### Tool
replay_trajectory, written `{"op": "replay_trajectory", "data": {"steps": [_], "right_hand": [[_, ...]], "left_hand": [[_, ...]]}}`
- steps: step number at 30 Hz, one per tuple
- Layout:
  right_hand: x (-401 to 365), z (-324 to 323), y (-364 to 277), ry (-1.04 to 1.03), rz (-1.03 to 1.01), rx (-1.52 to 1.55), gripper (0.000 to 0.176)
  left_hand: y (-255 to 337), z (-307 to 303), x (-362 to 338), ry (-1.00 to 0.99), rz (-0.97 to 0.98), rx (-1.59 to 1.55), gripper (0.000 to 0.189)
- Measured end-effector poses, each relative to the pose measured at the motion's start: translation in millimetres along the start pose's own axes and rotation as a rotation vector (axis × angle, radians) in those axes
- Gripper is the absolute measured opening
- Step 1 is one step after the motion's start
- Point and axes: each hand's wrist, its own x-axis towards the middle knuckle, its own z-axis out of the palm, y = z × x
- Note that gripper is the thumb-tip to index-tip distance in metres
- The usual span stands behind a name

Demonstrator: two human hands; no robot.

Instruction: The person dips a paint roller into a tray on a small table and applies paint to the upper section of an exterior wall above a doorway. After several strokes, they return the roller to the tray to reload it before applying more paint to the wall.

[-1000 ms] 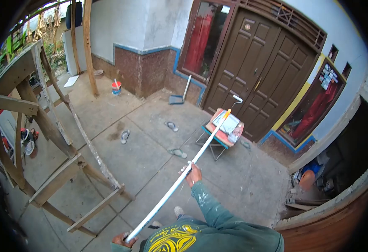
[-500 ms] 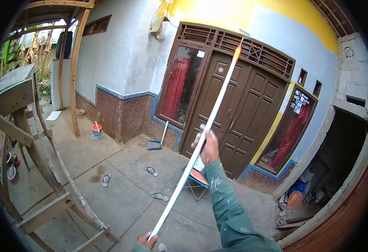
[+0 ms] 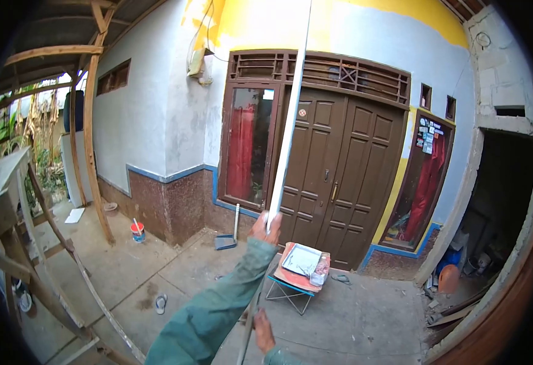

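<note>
A long white pole (image 3: pixel 291 131) rises steeply past the double door, its upper end beyond the top of the frame. My left hand (image 3: pixel 266 228) is closed around the pole at about mid-frame. Lower down, my right hand (image 3: pixel 264 331) is at the pole's greyish lower part, with fingers partly hidden behind it, apparently wrapped round it. Just right of my hands, a folding stool (image 3: pixel 286 285) with a reddish top bears a paint-smeared white tray (image 3: pixel 303 259) and a small clear container (image 3: pixel 319 277). The wall (image 3: pixel 376 36) above the door is part yellow, part pale blue-grey.
A brown double door (image 3: pixel 333 176) stands ahead between curtained windows. A dustpan (image 3: pixel 225 242) and a small red-rimmed bucket (image 3: pixel 137 231) are on the concrete floor. Sandals (image 3: pixel 161 303) lie about. Wooden framework (image 3: pixel 10 225) stands at the left, by a wooden post (image 3: pixel 94 146); a dark doorway (image 3: pixel 497 182) is at right.
My hands have swapped places: the left now grips above, the right below. The pole stands steeper and higher; its orange-ended tip with a roller has left view. The view has shifted, showing the stool fully.
</note>
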Motion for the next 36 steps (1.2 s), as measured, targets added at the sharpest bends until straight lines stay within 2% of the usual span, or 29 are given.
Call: {"op": "replay_trajectory", "data": {"steps": [2, 4, 8, 10, 12, 13, 15, 16, 18, 19, 20, 23, 26, 30, 34, 36], "right_hand": [[-4.5, 6.5, -1.7, -0.013, -0.03, 0.069, 0.044], [15.6, -12.7, 22.0, 0.063, -0.09, -0.06, 0.043], [56.0, -17.7, -25.3, 0.177, -0.247, -0.142, 0.046], [73.1, -21.7, -19.6, 0.21, -0.202, -0.17, 0.048], [98.6, -24.8, -3.4, 0.384, -0.505, -0.317, 0.046], [110.3, -30.9, 7.7, 0.403, -0.511, -0.319, 0.046], [125.0, -43.0, 31.2, 0.378, -0.304, -0.123, 0.049], [130.1, -42.5, 22.9, 0.407, -0.299, -0.121, 0.049], [142.2, -33.4, -15.5, 0.359, -0.359, -0.46, 0.053], [145.4, -29.8, -20.5, 0.379, -0.258, -0.472, 0.054], [151.3, -27.2, -19.6, 0.41, -0.237, -0.467, 0.054], [183.4, -20.3, -13.5, 0.487, -0.357, -0.56, 0.054], [204.4, -9.6, -12.5, 0.507, -0.241, -0.499, 0.055], [230.9, -0.8, 2.7, 0.539, -0.35, -0.553, 0.057], [230.6, 1.7, 25.6, 0.51, -0.303, -0.533, 0.057], [221.7, 11.4, 20.4, 0.483, -0.15, -0.469, 0.056]], "left_hand": [[-7.8, 27.5, 43.9, 0.009, 0.063, 0.021, 0.034], [-5.4, 46.0, 73.2, -0.013, 0.022, -0.03, 0.035], [1.8, 78.3, 127.6, -0.046, 0.006, -0.208, 0.028], [3.8, 92.3, 149.2, -0.097, -0.024, -0.247, 0.029], [-3.0, 108.7, 174.2, -0.118, 0.04, -0.272, 0.029], [-6.9, 114.3, 188.0, -0.122, 0.052, -0.274, 0.029], [-12.4, 120.4, 212.5, -0.148, 0.03, -0.297, 0.028], [-9.7, 121.7, 222.1, -0.171, -0.003, -0.317, 0.027], [-15.9, 124.7, 238.6, -0.238, -0.01, -0.372, 0.026], [-23.5, 126.1, 246.6, -0.286, 0.005, -0.398, 0.026], [-20.4, 124.2, 249.2, -0.31, -0.06, -0.384, 0.025], [-43.8, 124.8, 269.1, -0.393, -0.083, -0.473, 0.029], [-61.0, 123.4, 290.0, -0.435, -0.098, -0.535, 0.026], [-76.2, 127.0, 309.5, -0.404, -0.014, -0.502, 0.026], [-81.8, 131.2, 333.9, -0.38, -0.017, -0.454, 0.026], [-82.5, 134.7, 347.2, -0.397, -0.017, -0.475, 0.026]]}}
